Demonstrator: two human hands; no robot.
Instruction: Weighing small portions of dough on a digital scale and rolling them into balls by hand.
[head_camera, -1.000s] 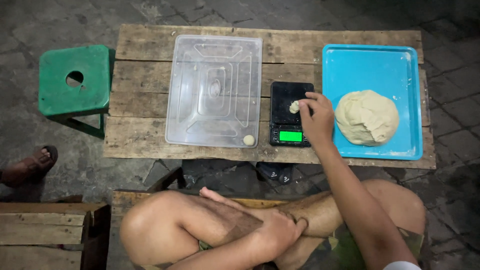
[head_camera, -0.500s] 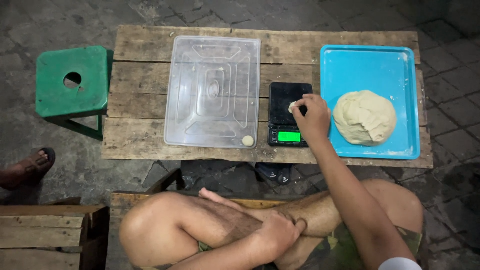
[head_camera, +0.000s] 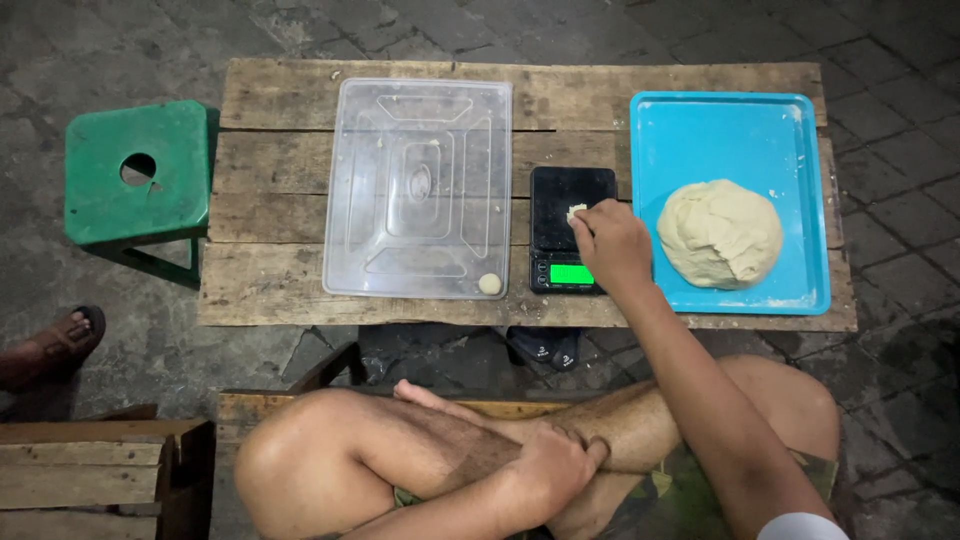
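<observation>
Pinching a small dough piece on the black scale, right hand sits left of the big dough lump; left hand rests spread on a leg.

wooden plank table | clear plastic lid | black scale | blue tray

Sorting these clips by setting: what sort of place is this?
Likely an outdoor, makeshift food-prep spot: a rough plank table on stone paving, with a dough mound on a blue tray beside a small scale.
</observation>
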